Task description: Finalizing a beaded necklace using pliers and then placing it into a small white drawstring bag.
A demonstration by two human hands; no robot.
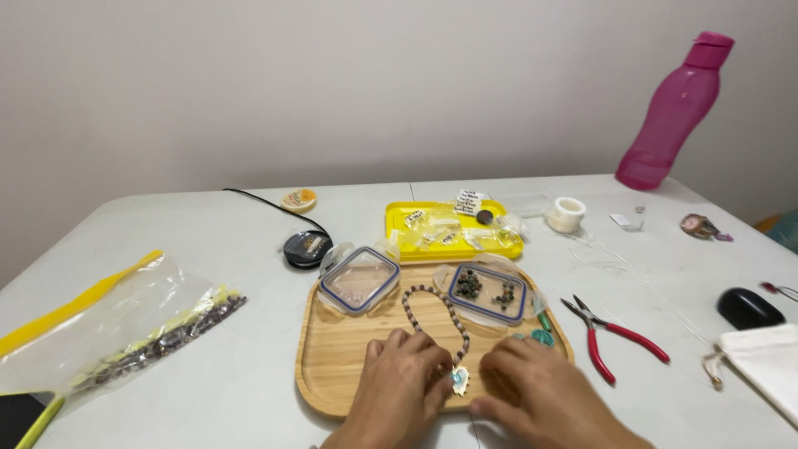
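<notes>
Both of my hands rest on a wooden tray (332, 349) at the near edge of the table. My left hand (405, 382) and my right hand (532, 391) meet at a small pale blue pendant (460, 380), fingertips pinching around it. A loop of brown and pale beads (434, 312) runs from the pendant up the tray. Behind it stand two small clear containers with blue-rimmed lids: the left one (360, 279) looks nearly bare, the right one (487, 290) holds dark beads. Small teal beads (542, 336) lie by my right hand.
Red-handled pliers (613, 335) lie right of the tray. A yellow tray (453, 228) of small packets, a white spool (566, 214) and a black round case (307, 248) sit behind. A zip bag of beads (141, 333) lies left, a pink bottle (675, 112) far right, a black mouse (748, 308) and white pouch (769, 362) at right.
</notes>
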